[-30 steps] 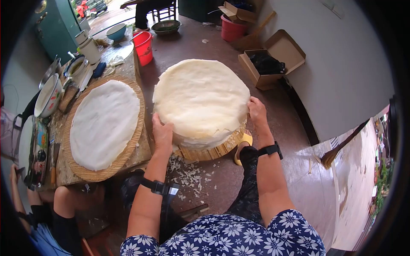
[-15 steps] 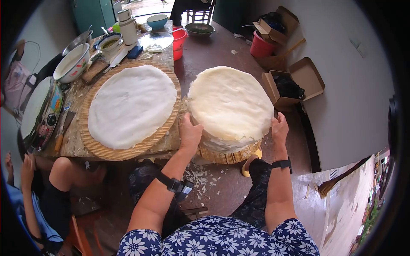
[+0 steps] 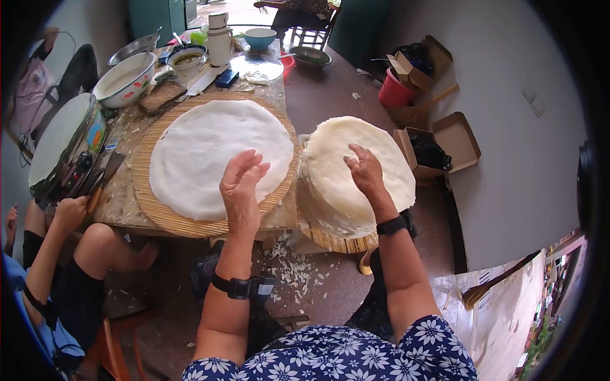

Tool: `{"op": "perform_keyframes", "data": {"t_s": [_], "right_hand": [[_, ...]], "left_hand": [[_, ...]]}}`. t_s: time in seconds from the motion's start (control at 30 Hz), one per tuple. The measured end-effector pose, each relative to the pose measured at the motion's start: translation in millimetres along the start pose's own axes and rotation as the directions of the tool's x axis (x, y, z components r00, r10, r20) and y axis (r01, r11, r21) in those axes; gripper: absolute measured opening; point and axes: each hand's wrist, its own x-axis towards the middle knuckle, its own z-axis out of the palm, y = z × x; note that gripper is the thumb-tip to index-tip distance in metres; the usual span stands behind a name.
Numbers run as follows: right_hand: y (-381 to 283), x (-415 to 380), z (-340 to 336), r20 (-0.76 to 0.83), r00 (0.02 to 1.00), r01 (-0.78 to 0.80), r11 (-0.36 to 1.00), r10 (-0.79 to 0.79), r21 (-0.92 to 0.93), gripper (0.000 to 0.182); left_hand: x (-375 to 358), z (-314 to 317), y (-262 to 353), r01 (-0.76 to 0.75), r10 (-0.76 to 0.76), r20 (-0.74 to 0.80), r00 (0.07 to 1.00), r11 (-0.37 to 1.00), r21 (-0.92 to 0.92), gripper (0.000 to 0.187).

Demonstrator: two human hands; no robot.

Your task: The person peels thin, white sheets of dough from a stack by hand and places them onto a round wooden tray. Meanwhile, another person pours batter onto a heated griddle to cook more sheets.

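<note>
A thin white round sheet (image 3: 203,152) lies on a ribbed round mat (image 3: 147,190) on the worktable. To its right, a thick stack of pale round sheets (image 3: 337,159) rests on another slatted mat (image 3: 346,242). My left hand (image 3: 243,184) is raised over the lower right part of the white sheet, fingers apart and bent, holding nothing. Over the stack, my right hand (image 3: 365,170) hovers with fingers spread and empty. Whether either hand touches a sheet is hard to tell.
At the left, a co-worker's hand (image 3: 71,213) is beside a round griddle (image 3: 60,149). Bowls (image 3: 124,82), a blue box (image 3: 227,79) and a knife (image 3: 111,166) lie on the table. Open cartons (image 3: 457,143) and a red bucket (image 3: 395,92) stand at right; white scraps (image 3: 293,267) litter the floor.
Both hands have left the sides of the stack. My left hand has moved left and up over the white sheet, my right hand inward over the stack. The view has shifted left.
</note>
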Motion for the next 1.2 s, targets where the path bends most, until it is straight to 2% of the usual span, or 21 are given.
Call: {"op": "perform_keyframes", "data": {"t_s": [0.17, 0.27, 0.33, 0.37, 0.43, 0.53, 0.63, 0.67, 0.7, 0.73, 0.77, 0.83, 0.87, 0.9, 0.97, 1.0, 1.07, 1.1, 1.2], "right_hand": [[-19, 20, 43, 0.051, 0.997, 0.066, 0.997, -0.063, -0.044, 0.039], [-25, 29, 60, 0.08, 0.993, 0.097, 0.984, -0.086, -0.15, 0.04], [-28, 32, 66, 0.18, 0.984, 0.03, 0.964, 0.019, -0.266, 0.036], [-29, 34, 68, 0.182, 0.983, 0.033, 0.963, 0.017, -0.267, 0.036], [-35, 36, 69, 0.301, 0.942, -0.035, 0.938, 0.146, -0.345, 0.031], [-35, 34, 71, 0.275, 0.953, -0.028, 0.943, 0.125, -0.332, 0.027], [-34, 35, 69, 0.254, 0.961, -0.022, 0.944, 0.111, -0.328, 0.036], [-32, 34, 69, 0.252, 0.961, -0.024, 0.945, 0.111, -0.326, 0.036], [-29, 33, 69, 0.202, 0.975, -0.039, 0.969, 0.09, -0.244, 0.032], [-29, 32, 68, 0.148, 0.986, -0.049, 0.986, 0.073, -0.162, 0.029], [-29, 31, 66, 0.144, 0.987, -0.05, 0.986, 0.073, -0.161, 0.029], [-36, 29, 62, 0.086, 0.991, -0.115, 0.967, 0.098, 0.228, 0.031], [-40, 28, 63, 0.066, 0.994, -0.109, 0.933, 0.091, 0.343, 0.027], [-52, 26, 56, 0.062, 0.994, -0.107, 0.931, 0.091, 0.348, 0.027], [-85, 20, 36, 0.364, 0.901, -0.418, 0.696, 0.236, 0.584, 0.027], [-88, 20, 36, 0.364, 0.903, -0.414, 0.692, 0.229, 0.591, 0.027], [-96, 20, 39, 0.466, 0.86, -0.488, 0.597, 0.207, 0.636, 0.026], [-99, 21, 43, 0.474, 0.86, -0.485, 0.591, 0.189, 0.644, 0.026], [-104, 21, 47, 0.484, 0.846, -0.504, 0.627, 0.221, 0.594, 0.024]], "left_hand": [[1, -20, 15, 0.004, -0.003, -0.025, 1.0, 1.0, 0.009, 0.027], [3, -26, 23, 0.002, -0.002, -0.024, 1.0, 1.0, 0.018, 0.026], [4, -29, 27, 0.009, -0.008, -0.027, 1.0, 1.0, 0.019, 0.026], [4, -30, 29, 0.016, -0.015, -0.033, 0.999, 0.999, 0.034, 0.026], [7, -33, 32, 0.023, -0.021, -0.042, 0.999, 0.999, 0.05, 0.026], [9, -38, 34, 0.024, -0.023, -0.051, 0.998, 0.999, 0.027, 0.025], [15, -47, 38, -0.025, 0.027, -0.136, 0.99, 1.0, 0.012, 0.028], [19, -51, 40, -0.068, 0.078, -0.235, 0.969, 0.996, 0.049, 0.029], [22, -56, 41, -0.108, 0.131, -0.329, 0.935, 0.99, 0.088, 0.03], [25, -66, 41, -0.139, 0.161, -0.37, 0.915, 0.987, 0.087, 0.033], [27, -74, 43, -0.141, 0.163, -0.366, 0.916, 0.986, 0.086, 0.033], [31, -84, 53, -0.236, 0.293, -0.468, 0.834, 0.955, 0.177, 0.039], [32, -92, 56, -0.23, 0.283, -0.467, 0.838, 0.959, 0.168, 0.046], [29, -90, 63, -0.235, 0.288, -0.462, 0.839, 0.957, 0.17, 0.046], [22, -87, 82, -0.18, 0.191, -0.538, 0.821, 0.981, 0.074, 0.05], [22, -92, 82, -0.187, 0.201, -0.536, 0.82, 0.979, 0.082, 0.05], [26, -111, 77, -0.166, 0.191, -0.563, 0.804, 0.982, 0.096, 0.053], [28, -120, 75, -0.178, 0.209, -0.569, 0.795, 0.978, 0.111, 0.053], [28, -128, 79, -0.055, 0.134, -0.605, 0.785, 0.988, 0.147, 0.054]]}}
